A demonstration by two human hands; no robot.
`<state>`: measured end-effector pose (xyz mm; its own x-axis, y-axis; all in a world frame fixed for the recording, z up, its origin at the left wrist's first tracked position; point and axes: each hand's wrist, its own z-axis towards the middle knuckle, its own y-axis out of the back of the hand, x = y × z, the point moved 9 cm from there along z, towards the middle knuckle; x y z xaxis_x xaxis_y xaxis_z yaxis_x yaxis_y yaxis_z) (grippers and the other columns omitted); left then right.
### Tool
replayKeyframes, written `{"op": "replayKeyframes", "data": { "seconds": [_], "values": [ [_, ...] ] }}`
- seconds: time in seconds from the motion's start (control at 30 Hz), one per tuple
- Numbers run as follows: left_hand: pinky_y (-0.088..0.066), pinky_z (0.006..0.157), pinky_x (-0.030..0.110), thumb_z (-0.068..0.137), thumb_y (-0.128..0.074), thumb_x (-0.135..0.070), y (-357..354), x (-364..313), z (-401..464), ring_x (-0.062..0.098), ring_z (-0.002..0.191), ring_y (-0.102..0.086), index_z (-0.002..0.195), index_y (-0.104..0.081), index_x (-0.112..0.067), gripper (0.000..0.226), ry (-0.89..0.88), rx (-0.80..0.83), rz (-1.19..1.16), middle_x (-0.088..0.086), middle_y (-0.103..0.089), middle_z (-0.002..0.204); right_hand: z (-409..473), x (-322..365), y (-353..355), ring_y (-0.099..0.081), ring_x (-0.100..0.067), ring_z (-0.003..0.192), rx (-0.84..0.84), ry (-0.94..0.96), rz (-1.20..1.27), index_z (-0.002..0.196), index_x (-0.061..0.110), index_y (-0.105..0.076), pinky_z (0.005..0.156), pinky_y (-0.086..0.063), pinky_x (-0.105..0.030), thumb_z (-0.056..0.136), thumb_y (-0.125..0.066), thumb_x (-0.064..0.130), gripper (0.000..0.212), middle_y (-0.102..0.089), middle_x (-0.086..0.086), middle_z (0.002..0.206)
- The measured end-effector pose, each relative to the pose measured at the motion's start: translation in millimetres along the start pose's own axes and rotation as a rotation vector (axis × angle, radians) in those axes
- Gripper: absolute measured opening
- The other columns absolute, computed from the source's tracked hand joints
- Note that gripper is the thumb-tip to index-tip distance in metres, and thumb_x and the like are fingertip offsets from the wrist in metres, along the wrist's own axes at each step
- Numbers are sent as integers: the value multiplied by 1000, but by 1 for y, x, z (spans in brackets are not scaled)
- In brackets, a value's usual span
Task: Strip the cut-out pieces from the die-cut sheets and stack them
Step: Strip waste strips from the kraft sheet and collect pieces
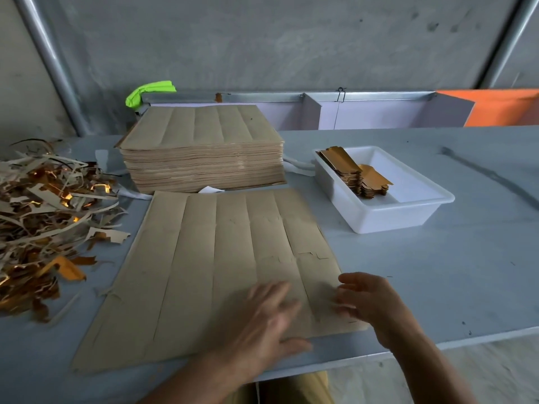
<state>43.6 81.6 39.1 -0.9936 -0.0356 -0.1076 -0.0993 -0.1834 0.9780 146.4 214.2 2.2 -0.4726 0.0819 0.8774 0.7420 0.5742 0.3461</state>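
Die-cut sheet [233,272] flat on bench [437,272], strips running away from person; rightmost strip with torn notch lies under right hand [364,298], which is nearer, grip loosely spread at sheet's right edge, pinching nothing clear (blurred); left hand [268,325] flat, fingers spread, pressing sheet; stripped pieces [354,173] stacked in white tray [408,214] beyond right

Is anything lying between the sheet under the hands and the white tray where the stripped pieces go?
Nothing visible does. From the sheet under the left hand and right hand to the white tray there is only bare table. The scrap pile and the sheet stack lie off that path.
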Motion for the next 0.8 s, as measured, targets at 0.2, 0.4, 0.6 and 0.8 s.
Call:
{"op": "replayKeyframes", "data": {
  "seconds": [0.2,0.4,0.6,0.8],
  "values": [
    [-29,97,29,92,-52,-46,-23,-32,34,16,117,-38,122,-53,-18,42,48,70,-77,-1,-43,132,-11,-1,23,-64,-24,81,-146,90,183,98,6,-68,65,-53,-28,87,-61,-1,16,-67,-12,90],
    [-30,72,21,99,-45,-32,-10,-21,37,15,95,-49,97,-63,-8,30,35,-7,-206,3,-55,100,-11,-5,41,-65,-25,87,-221,129,305,101,6,-68,65,-50,-28,89,-59,2,15,-69,-11,94],
    [-46,59,12,95,-55,-12,-13,26,28,7,69,-63,89,-67,-7,15,563,-128,-1030,1,-68,80,-10,4,38,-65,-18,86,-240,200,325,85,21,-66,63,-49,-24,90,-59,6,17,-69,-1,91],
    [-48,57,19,94,-55,-16,-3,49,14,9,63,-64,86,-64,-7,15,764,-358,-1431,1,-69,72,-12,24,20,-66,-20,83,-175,269,301,81,22,-68,62,-50,-22,89,-62,8,18,-71,-3,82]
  ]
}}
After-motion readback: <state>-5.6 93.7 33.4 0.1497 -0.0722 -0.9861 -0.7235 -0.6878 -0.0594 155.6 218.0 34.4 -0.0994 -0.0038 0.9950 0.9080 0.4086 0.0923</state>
